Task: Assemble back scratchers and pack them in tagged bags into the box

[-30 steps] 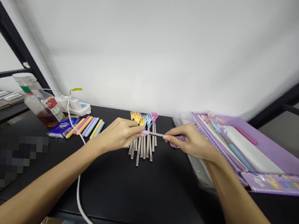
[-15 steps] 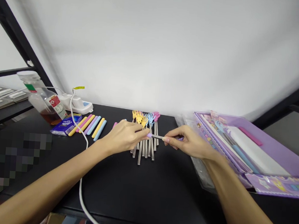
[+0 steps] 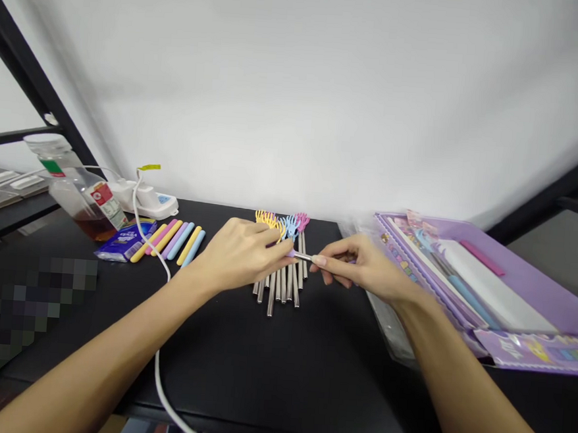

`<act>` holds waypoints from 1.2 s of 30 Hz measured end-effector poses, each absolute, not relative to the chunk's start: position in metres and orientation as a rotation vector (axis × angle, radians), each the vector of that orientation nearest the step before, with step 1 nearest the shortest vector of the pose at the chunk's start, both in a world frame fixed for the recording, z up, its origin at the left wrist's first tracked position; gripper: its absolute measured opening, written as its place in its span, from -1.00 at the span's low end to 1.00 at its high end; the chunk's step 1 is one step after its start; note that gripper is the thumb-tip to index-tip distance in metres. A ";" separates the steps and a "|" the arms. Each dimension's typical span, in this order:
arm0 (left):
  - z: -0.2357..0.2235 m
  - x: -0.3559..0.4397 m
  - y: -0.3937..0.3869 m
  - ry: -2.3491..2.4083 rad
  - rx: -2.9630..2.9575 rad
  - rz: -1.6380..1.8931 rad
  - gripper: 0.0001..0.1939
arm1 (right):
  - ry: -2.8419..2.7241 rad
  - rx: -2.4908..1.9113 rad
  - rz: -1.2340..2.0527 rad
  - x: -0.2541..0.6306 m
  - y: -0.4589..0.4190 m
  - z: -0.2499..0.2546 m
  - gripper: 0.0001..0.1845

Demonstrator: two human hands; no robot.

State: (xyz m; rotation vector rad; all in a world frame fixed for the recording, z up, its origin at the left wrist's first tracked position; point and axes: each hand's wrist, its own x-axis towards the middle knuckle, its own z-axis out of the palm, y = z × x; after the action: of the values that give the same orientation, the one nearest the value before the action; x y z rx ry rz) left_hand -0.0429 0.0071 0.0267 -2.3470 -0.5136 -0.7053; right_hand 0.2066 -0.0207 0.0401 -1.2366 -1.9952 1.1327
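Between my two hands is a purple back scratcher, its thin metal rod (image 3: 303, 256) spanning the gap. My left hand (image 3: 241, 256) is closed on a purple piece at the rod's left end. With thumb and fingers, my right hand (image 3: 357, 266) pinches the other end, where a bit of purple shows; its fingers hide most of that end. Just beneath lie several back scratchers (image 3: 278, 285) with silver rods and yellow, blue and pink hand-shaped heads. Left of them, several coloured handles (image 3: 171, 240) in yellow, pink, purple and blue rest in a row.
On the left stand a jar of brown liquid (image 3: 85, 196), a blue tissue pack (image 3: 121, 243) and a white power strip (image 3: 164, 204). A white cable (image 3: 158, 372) crosses the black table (image 3: 278, 374). At right, a purple box (image 3: 536, 280) sits beside clear plastic bags (image 3: 390, 322).
Both hands have risen slightly. My left hand has shifted a little right, shortening the bare rod between the hands. The view has moved slightly.
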 end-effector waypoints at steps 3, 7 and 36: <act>0.024 -0.047 0.014 -0.602 -2.405 -0.672 -0.67 | -1.861 -1.213 1.032 0.212 -0.020 0.039 -0.65; 0.018 -0.052 0.020 -0.799 -2.477 -0.707 -0.73 | -1.773 -1.108 0.837 0.220 -0.014 0.034 -0.60; 0.017 -0.055 0.034 -1.029 -2.300 -0.822 -0.81 | -0.658 -0.685 0.719 0.226 0.001 0.033 -0.60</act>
State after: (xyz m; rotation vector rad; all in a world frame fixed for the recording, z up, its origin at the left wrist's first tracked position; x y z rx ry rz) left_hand -0.0549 0.0335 0.0167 -2.3002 -1.0285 -0.8221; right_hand 0.2259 0.0012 0.0333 -0.6846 -0.6582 0.7194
